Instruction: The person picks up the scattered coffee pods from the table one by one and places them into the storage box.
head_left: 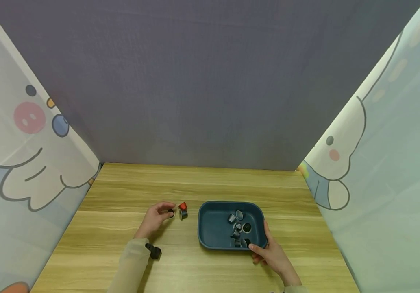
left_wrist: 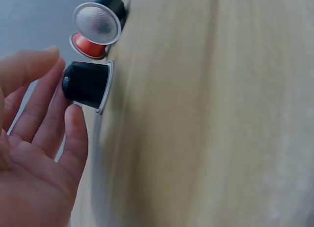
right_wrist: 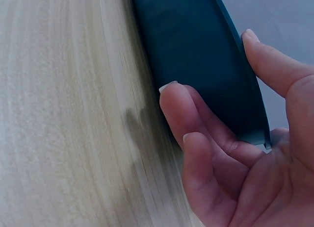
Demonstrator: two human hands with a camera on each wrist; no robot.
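A black coffee capsule (left_wrist: 87, 84) rests on its silver rim on the table, beside the fingers of my left hand (head_left: 155, 219). The fingers are loosely bent about the capsule, and one fingertip overlaps its edge in the left wrist view. Just beyond lie a red capsule (head_left: 183, 206) and a dark capsule (head_left: 183, 214), the latter on its side with its silver lid (left_wrist: 97, 23) showing. My right hand (head_left: 273, 254) grips the near right corner of a dark blue tray (head_left: 210, 228), fingers along the outer wall and thumb at the rim. Several capsules (head_left: 236, 232) lie in the tray's right half.
The wooden table (head_left: 180, 268) ends at a grey wall panel (head_left: 202, 101) behind. Panels with cartoon drawings flank it on the left (head_left: 30, 122) and right (head_left: 389, 142). A small black device (head_left: 154, 251) sits at my left wrist.
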